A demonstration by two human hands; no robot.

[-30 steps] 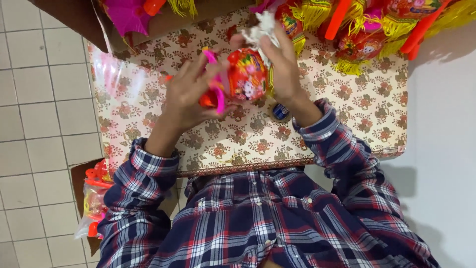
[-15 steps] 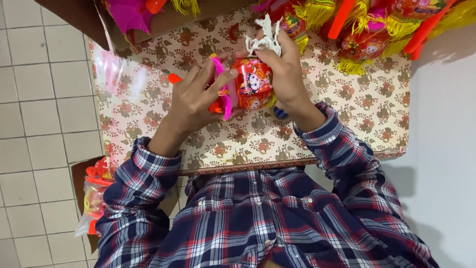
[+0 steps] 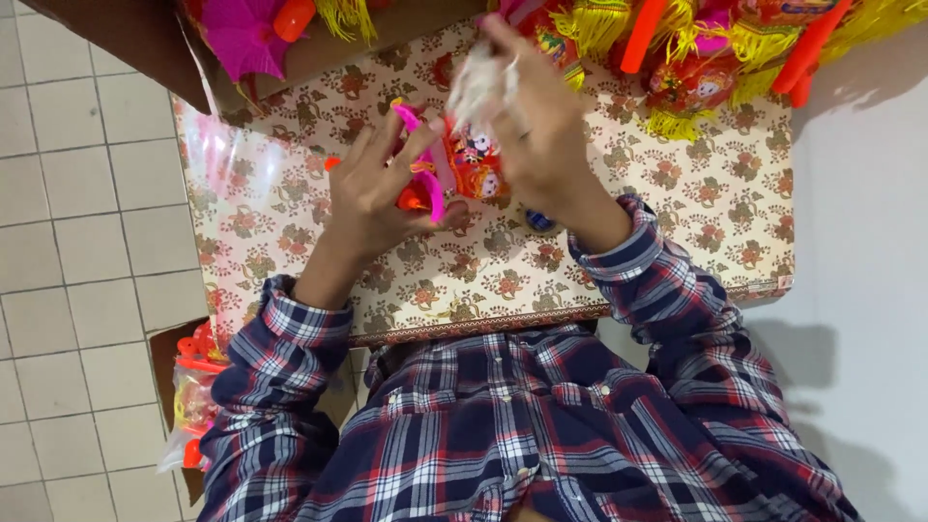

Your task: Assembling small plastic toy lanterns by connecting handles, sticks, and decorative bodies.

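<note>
Over a floral-patterned table top (image 3: 677, 251), my left hand (image 3: 372, 193) grips a pink and orange plastic handle piece (image 3: 422, 184). My right hand (image 3: 541, 145) holds a small red paper lantern (image 3: 474, 166) printed with cartoon figures, and a white string bundle (image 3: 478, 87) sticks up from its fingers. The two hands meet at the lantern. A small blue object (image 3: 539, 221) lies on the table just under my right wrist.
Several finished red lanterns with yellow tassels and orange handles (image 3: 715, 58) are piled at the table's far edge. A cardboard box (image 3: 145, 39) with pink parts stands far left. A clear plastic bag (image 3: 217, 155) lies on the table. A box of orange parts (image 3: 193, 387) sits on the tiled floor.
Both hands have lifted slightly toward the far edge. My right hand has turned over the lantern, and the white string is now blurred in motion above it.
</note>
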